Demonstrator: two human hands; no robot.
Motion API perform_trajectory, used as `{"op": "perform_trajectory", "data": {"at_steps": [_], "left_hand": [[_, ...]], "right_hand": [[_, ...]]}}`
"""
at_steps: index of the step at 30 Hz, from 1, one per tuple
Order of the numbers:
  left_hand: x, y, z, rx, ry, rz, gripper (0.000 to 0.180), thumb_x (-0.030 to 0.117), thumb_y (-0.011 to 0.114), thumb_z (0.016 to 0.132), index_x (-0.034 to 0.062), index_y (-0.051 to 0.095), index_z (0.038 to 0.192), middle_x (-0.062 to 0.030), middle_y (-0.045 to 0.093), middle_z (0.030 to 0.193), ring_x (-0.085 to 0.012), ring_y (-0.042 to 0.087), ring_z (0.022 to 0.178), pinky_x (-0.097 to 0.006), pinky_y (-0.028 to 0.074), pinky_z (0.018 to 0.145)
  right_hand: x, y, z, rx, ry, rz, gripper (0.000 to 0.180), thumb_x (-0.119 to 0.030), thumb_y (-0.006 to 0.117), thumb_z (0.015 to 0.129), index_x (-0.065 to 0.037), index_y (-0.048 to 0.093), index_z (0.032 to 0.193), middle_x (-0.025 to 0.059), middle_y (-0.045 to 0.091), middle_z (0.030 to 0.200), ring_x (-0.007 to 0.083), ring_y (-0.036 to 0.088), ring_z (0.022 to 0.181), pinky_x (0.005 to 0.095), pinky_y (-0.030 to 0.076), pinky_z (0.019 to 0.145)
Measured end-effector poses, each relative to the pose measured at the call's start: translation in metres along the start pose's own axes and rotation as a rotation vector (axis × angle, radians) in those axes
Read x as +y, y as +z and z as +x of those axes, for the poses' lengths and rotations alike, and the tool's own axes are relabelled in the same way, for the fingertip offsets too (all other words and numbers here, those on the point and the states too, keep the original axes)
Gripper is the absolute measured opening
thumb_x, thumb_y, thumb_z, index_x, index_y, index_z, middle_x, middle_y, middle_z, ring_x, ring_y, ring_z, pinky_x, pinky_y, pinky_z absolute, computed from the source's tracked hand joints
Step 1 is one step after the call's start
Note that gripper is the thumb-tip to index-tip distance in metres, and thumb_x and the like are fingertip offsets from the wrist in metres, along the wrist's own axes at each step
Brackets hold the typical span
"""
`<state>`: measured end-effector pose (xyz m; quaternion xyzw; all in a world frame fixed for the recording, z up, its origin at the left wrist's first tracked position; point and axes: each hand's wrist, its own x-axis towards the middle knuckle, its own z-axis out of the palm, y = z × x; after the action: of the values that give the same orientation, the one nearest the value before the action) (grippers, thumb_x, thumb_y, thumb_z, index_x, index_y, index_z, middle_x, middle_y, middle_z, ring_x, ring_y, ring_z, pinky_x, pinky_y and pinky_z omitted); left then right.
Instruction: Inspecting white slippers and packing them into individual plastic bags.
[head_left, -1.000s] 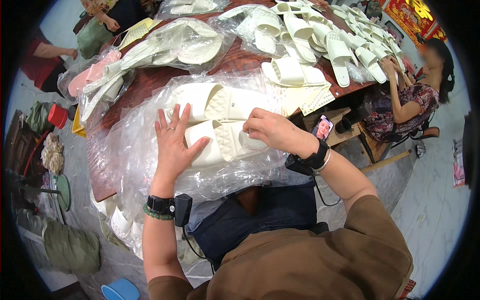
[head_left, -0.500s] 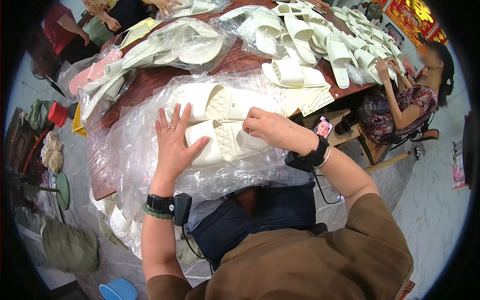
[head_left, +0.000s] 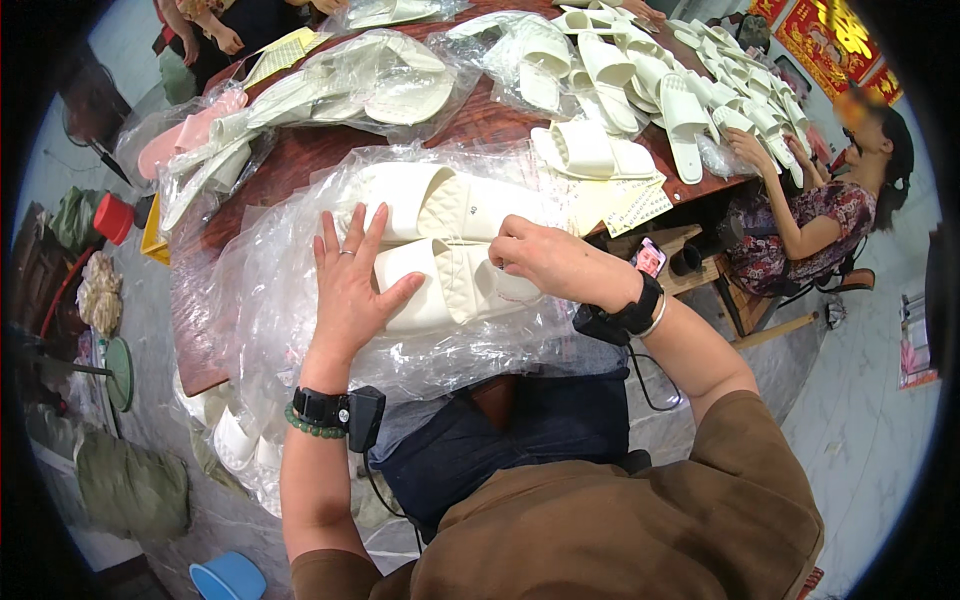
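Observation:
Two white slippers lie side by side in front of me on a layer of clear plastic bags (head_left: 270, 280). My left hand (head_left: 350, 280) rests with fingers spread on the straps of the near slipper (head_left: 412, 300) and the far slipper (head_left: 400, 195). Over the near slipper's insole, toward its heel, my right hand (head_left: 560, 262) is closed with its fingertips pressed together. Whatever they may pinch is hidden beneath the fingers. A small printed mark shows on the far slipper's insole.
Past the bags, a white slipper pair (head_left: 590, 150) lies by yellow sticker sheets (head_left: 630, 203). Bagged slippers (head_left: 410, 90), a pink slipper (head_left: 195, 130) and a slipper pile (head_left: 690, 90) cover the table's far side. Another person (head_left: 810, 210) sits at right. A phone (head_left: 649, 258) lies on a stool.
My hands and the two slippers stay nearly in place. The whole view shifts slightly. At right, the other person's hands have moved a little left over the slipper pile.

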<state>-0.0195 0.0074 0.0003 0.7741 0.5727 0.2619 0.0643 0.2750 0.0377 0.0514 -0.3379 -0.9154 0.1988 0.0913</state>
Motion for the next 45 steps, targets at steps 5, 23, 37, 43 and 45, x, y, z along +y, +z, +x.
{"op": "perform_trajectory", "data": {"at_steps": [5,23,37,43,45], "left_hand": [[-0.001,0.000,-0.001,0.001,0.003,-0.011,0.087,0.056,0.069,0.084,0.0171,0.037,0.156,-0.0190,0.033,0.160,-0.0491,0.011,0.151,-0.062,0.005,0.119],[-0.001,0.000,0.000,0.017,0.013,0.000,0.087,0.057,0.068,0.084,0.0179,0.037,0.156,-0.0186,0.034,0.160,-0.0490,0.012,0.151,-0.063,0.006,0.119],[0.001,-0.001,-0.001,0.023,0.018,0.004,0.087,0.059,0.071,0.082,0.0198,0.041,0.154,-0.0218,0.037,0.157,-0.0523,0.015,0.148,-0.064,0.012,0.117],[-0.001,0.001,0.001,0.030,0.010,0.001,0.087,0.060,0.070,0.082,0.0197,0.041,0.154,-0.0199,0.037,0.158,-0.0516,0.015,0.149,-0.063,0.011,0.118],[-0.002,0.002,0.001,0.030,0.015,-0.001,0.087,0.060,0.070,0.082,0.0198,0.041,0.154,-0.0194,0.038,0.158,-0.0513,0.015,0.149,-0.063,0.011,0.118]], "right_hand": [[-0.002,-0.002,0.001,0.009,0.022,0.034,0.017,-0.005,0.067,0.089,-0.004,0.056,0.101,0.0127,0.054,0.103,0.0344,0.061,0.093,0.0415,0.050,0.081],[0.001,-0.002,0.004,0.020,-0.068,0.012,0.011,-0.005,0.062,0.090,-0.003,0.054,0.097,0.0151,0.053,0.097,0.0357,0.061,0.090,0.0442,0.050,0.077],[-0.001,-0.007,0.011,-0.074,-0.054,-0.026,0.007,-0.007,0.060,0.090,-0.004,0.053,0.093,0.0143,0.052,0.096,0.0361,0.061,0.083,0.0452,0.049,0.071],[0.012,-0.006,0.022,-0.101,-0.056,0.063,0.012,-0.006,0.063,0.088,-0.004,0.055,0.096,0.0145,0.056,0.098,0.0364,0.062,0.090,0.0443,0.049,0.077],[0.013,-0.007,0.019,-0.119,-0.024,0.077,0.013,-0.007,0.065,0.088,-0.004,0.056,0.097,0.0140,0.057,0.099,0.0358,0.062,0.092,0.0435,0.049,0.079]]}}
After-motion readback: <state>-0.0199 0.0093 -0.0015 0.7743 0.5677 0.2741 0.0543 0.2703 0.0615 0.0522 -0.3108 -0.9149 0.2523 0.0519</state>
